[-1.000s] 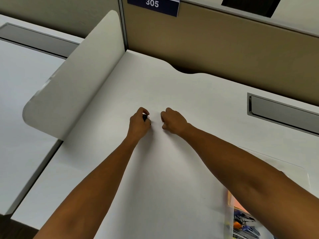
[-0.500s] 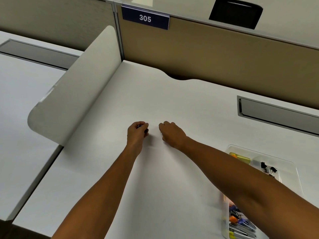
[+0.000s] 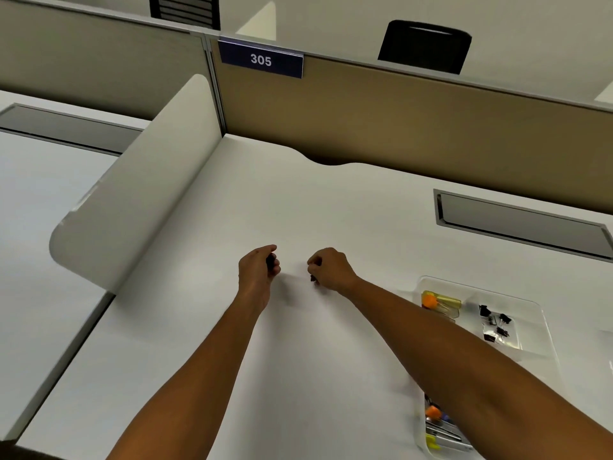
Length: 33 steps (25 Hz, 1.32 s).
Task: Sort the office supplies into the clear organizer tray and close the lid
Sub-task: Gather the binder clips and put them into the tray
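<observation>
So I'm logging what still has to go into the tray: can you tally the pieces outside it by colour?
Black: 2, one black piece gripped in the left hand, another pinched by the right hand.
Other colours: 0 visible outside the tray.
Total: 2.

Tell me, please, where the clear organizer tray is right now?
The clear organizer tray sits on the white desk at the head view's lower right, partly under the right forearm, below the grey cable hatch.
</observation>
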Available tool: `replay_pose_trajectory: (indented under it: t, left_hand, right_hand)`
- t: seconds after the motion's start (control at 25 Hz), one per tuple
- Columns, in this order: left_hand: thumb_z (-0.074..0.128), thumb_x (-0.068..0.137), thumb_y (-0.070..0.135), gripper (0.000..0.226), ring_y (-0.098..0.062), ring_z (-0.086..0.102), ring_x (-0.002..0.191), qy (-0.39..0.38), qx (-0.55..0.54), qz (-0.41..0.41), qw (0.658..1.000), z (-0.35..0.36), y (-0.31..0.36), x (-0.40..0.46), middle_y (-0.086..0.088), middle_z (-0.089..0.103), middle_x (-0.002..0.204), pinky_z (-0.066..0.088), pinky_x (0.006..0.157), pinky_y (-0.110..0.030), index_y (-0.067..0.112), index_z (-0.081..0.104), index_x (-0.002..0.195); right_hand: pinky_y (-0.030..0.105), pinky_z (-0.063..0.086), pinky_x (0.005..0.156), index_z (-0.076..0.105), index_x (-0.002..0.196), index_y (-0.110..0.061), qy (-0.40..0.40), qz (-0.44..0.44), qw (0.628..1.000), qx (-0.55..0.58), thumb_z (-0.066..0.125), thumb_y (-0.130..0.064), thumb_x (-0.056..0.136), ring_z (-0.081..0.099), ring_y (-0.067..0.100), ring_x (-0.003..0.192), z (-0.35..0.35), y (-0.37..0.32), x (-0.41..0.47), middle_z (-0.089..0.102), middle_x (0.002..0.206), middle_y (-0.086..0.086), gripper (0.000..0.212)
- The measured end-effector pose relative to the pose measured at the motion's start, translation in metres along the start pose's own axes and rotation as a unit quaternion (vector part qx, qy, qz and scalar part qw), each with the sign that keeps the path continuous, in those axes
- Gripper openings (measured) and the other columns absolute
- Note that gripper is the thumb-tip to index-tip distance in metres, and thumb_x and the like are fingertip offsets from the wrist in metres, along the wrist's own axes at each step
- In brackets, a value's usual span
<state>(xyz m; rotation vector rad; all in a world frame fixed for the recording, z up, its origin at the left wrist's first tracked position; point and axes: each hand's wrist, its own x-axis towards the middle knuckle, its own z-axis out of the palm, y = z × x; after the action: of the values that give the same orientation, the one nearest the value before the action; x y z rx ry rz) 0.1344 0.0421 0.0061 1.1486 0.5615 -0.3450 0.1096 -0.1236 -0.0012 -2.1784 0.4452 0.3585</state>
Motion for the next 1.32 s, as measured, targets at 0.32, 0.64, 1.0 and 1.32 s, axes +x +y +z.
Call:
replay_pose_trajectory:
  t: [0.32,0.64,1.0,1.32]
  left_hand:
    - [0.066,0.085,0.006,0.020,-0.026,0.063,0.077,-0.059,-0.024,-0.037,0.997,0.012,-0.002,-0.023,-0.014,0.062,0.082,0.058,0.077,-0.034,-0.005,0.065,0.102]
    - [0.062,0.091,0.013,0.021,-0.029,0.065,0.080,-0.094,-0.051,-0.064,0.992,0.028,-0.023,-0.073,-0.014,0.060,0.084,0.058,0.075,-0.036,-0.004,0.064,0.103]
    - [0.067,0.086,0.012,0.022,-0.013,0.049,0.056,-0.107,-0.018,-0.100,0.989,0.059,-0.062,-0.129,-0.007,0.056,0.073,0.045,0.047,-0.020,-0.001,0.064,0.104]
    - [0.055,0.090,0.011,0.014,-0.013,0.048,0.054,-0.174,0.019,-0.139,0.975,0.128,-0.117,-0.172,-0.007,0.054,0.068,0.039,0.041,-0.019,0.002,0.061,0.099]
  right_hand:
    - [0.032,0.060,0.066,0.064,0.101,0.012,-0.002,0.160,0.865,0.476,0.063,-0.001,0.088,0.064,0.028,0.072,-0.025,-0.006,-0.051,0.061,0.081,0.018,0.018]
    - [0.037,0.059,0.077,0.063,0.109,0.006,-0.029,0.153,0.754,0.638,0.052,-0.006,0.089,0.066,0.031,0.078,-0.043,0.016,-0.109,0.061,0.096,0.021,0.026]
    - [0.045,0.049,0.100,0.053,0.123,0.001,-0.001,0.153,0.666,0.730,0.056,-0.020,0.094,0.062,0.039,0.115,-0.081,0.072,-0.179,0.063,0.125,0.020,0.036]
    - [0.033,0.058,0.073,0.060,0.123,0.003,0.051,0.166,0.628,0.758,0.059,-0.016,0.090,0.067,0.032,0.093,-0.104,0.127,-0.221,0.068,0.098,0.017,0.038]
